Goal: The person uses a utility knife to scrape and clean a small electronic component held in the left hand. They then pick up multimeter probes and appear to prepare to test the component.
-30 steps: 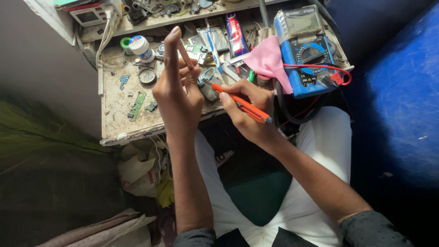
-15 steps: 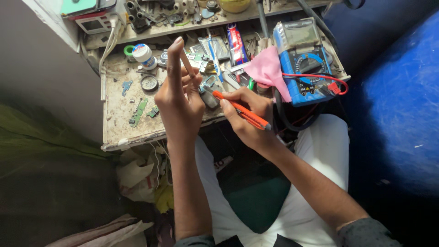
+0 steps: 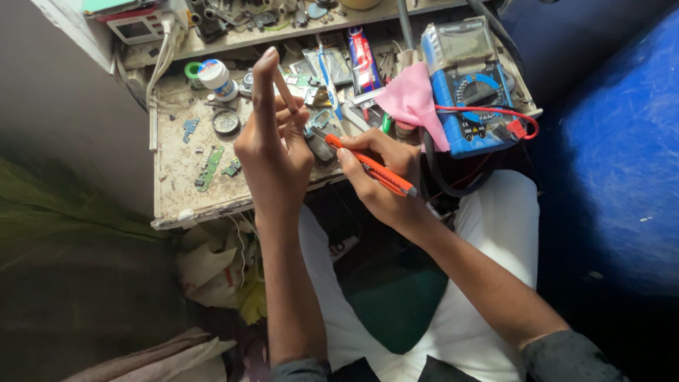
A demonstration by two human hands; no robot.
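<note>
- I am holding a small grey part (image 3: pixel 320 145) pinched in my left hand (image 3: pixel 272 152), just above the near edge of the table (image 3: pixel 177 191); most of the part is hidden behind my fingers, so I cannot tell exactly what it is.
- My left grip is closing narrowly on that part with thumb and lower fingers, while my index finger is sticking straight up toward 12 o'clock and a thin pale stick (image 3: pixel 285 92) is leaning beside it.
- My right hand (image 3: pixel 385 170) is wrapping firmly around an orange utility knife (image 3: pixel 369 167), held like a pen.
- The knife's long axis is running from 4 o'clock at its back end to 10 o'clock at its tip, and the tip is touching or almost touching the grey part.
- So the part is lying at about 10 o'clock from my right grip, very near, and at 3 o'clock from my left palm.
- Both forearms are angling up from my lap, wrists meeting over the table edge, right wrist bent inward.
- A blue multimeter (image 3: pixel 470 92) with a pink cloth (image 3: pixel 414 99) is sitting at 1 o'clock, well apart.
</note>
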